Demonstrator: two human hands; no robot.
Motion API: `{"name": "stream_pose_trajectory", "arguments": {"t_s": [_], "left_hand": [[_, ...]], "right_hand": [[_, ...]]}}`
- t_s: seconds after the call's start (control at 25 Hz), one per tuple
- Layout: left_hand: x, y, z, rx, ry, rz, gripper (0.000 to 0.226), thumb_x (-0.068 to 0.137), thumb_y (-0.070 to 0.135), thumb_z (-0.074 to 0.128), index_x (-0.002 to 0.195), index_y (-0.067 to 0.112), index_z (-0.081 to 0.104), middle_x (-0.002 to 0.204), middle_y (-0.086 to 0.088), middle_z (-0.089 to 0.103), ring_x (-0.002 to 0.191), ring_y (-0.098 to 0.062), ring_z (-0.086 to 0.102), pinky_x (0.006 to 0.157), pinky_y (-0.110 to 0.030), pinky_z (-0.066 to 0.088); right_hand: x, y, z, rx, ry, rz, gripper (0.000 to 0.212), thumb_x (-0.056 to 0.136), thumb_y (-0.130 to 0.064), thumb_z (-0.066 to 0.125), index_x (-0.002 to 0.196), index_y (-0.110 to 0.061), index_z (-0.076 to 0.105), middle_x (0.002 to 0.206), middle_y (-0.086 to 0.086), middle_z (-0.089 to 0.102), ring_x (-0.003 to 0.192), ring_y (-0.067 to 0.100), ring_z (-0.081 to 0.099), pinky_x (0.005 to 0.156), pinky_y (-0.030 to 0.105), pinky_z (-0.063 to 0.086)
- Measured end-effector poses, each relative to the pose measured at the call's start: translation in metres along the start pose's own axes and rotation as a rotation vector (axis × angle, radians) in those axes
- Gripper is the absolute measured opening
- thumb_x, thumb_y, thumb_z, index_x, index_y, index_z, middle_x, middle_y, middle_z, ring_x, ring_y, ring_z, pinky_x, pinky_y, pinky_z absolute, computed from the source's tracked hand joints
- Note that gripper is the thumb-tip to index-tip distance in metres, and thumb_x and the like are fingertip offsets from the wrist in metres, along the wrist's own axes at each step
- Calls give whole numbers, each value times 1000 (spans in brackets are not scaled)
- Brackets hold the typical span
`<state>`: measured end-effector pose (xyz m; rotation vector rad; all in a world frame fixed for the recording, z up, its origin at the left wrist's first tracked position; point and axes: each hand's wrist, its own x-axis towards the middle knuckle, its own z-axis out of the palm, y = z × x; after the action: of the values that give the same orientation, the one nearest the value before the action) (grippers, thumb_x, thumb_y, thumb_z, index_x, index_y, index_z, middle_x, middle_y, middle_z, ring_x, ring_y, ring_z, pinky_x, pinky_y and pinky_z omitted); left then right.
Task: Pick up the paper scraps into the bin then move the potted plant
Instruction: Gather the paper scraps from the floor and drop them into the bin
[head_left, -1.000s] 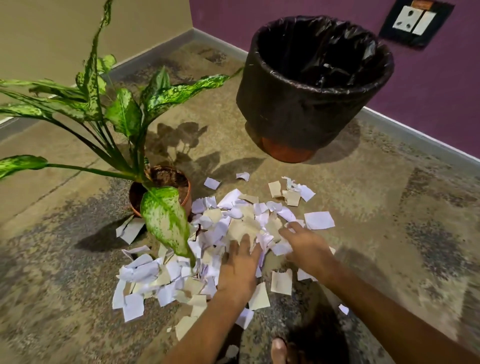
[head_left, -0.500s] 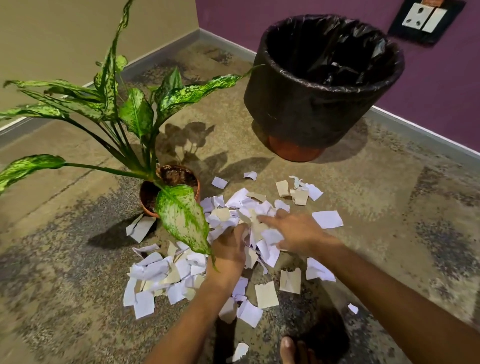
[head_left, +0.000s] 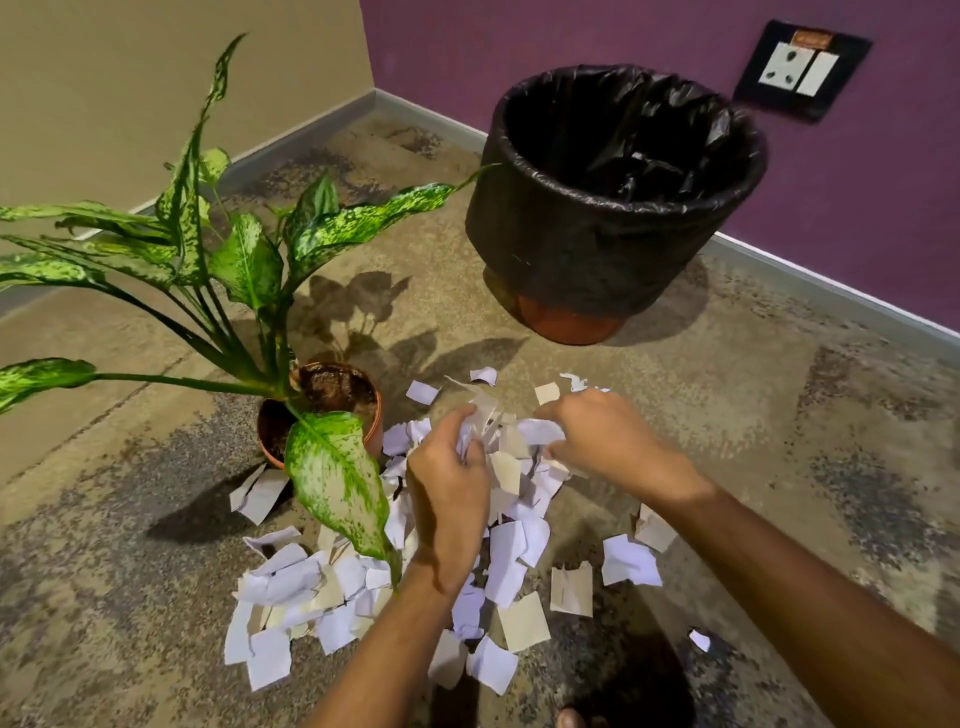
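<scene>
On the floor (head_left: 753, 415) at left stands the plant (head_left: 249, 265), speckled green leaves in a brown pot (head_left: 374, 415). Beside it lie white and tan scraps (head_left: 291, 582). The left hand (head_left: 449, 499) and right hand (head_left: 602, 436) curl their fingers around a lifted bunch. Behind stands the black-lined bin (head_left: 597, 260).

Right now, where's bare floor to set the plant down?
Bare floor lies right of the bin along the purple wall, and left of the plant toward the beige wall. Between plant and hands, paper scraps crowd the floor.
</scene>
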<state>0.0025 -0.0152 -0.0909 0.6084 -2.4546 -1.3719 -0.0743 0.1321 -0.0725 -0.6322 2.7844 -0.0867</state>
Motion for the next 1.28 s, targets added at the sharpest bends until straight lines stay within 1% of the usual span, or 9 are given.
{"name": "stream_pose_trajectory", "arguments": {"t_s": [0.12,0.24,0.4,0.56,0.64,0.8,1.0,1.12,1.28], "left_hand": [[9,25,4,-12,10,18,34,86,4,61,115,21,65,91,-11,72,80,-37,64,71,-33,51],[15,51,6,-89,23,-5,33,88,8,59,118,23,63,95,-17,71,82,-40,64,72,-40,55],[29,103,11,-189,132,24,33,89,10,62,121,20,64,98,-15,71,69,-23,63,69,-28,50],[37,150,15,-253,158,85,35,90,9,60,124,17,61,122,2,64,111,-10,59,88,-3,40],[41,162,15,-254,159,144,35,90,9,60,124,17,61,120,2,65,105,-15,63,85,-5,43],[56,172,15,-250,181,229,35,89,10,61,123,18,62,108,-6,70,95,-31,65,83,-36,56],[89,206,14,-234,245,277,35,87,9,63,121,16,64,118,4,67,107,-6,59,85,-5,39],[107,226,20,-236,260,337,34,86,9,63,119,17,65,113,4,69,102,-7,62,81,-8,42],[130,241,32,-176,198,424,35,88,8,61,122,13,62,118,2,67,108,-8,61,89,-11,44]], "right_hand": [[-5,6,-33,129,-2,50,32,81,-38,68,112,-33,62,103,4,64,104,29,57,70,30,38],[-12,12,-80,264,123,102,28,78,-41,71,67,-30,48,76,-6,53,89,24,56,62,30,32],[-2,21,-148,371,606,124,20,79,-39,70,85,-21,66,81,-4,64,81,18,58,65,29,38],[30,36,-187,337,929,128,30,80,-42,64,100,-20,67,98,-2,68,92,19,61,76,35,45],[51,48,-190,270,916,143,34,82,-44,63,106,-20,65,104,1,66,97,22,59,78,35,42],[73,69,-178,220,779,178,47,82,-44,66,122,-21,57,122,4,60,111,25,55,86,37,42],[68,81,-167,272,804,133,53,85,-41,66,133,-23,52,136,-1,52,121,17,51,98,37,41],[54,86,-161,395,956,124,41,87,-32,64,126,-21,58,131,-4,56,109,14,58,95,34,48],[20,84,-118,574,1045,86,27,87,-17,62,114,-17,64,120,-5,61,99,8,60,81,10,46]]}}
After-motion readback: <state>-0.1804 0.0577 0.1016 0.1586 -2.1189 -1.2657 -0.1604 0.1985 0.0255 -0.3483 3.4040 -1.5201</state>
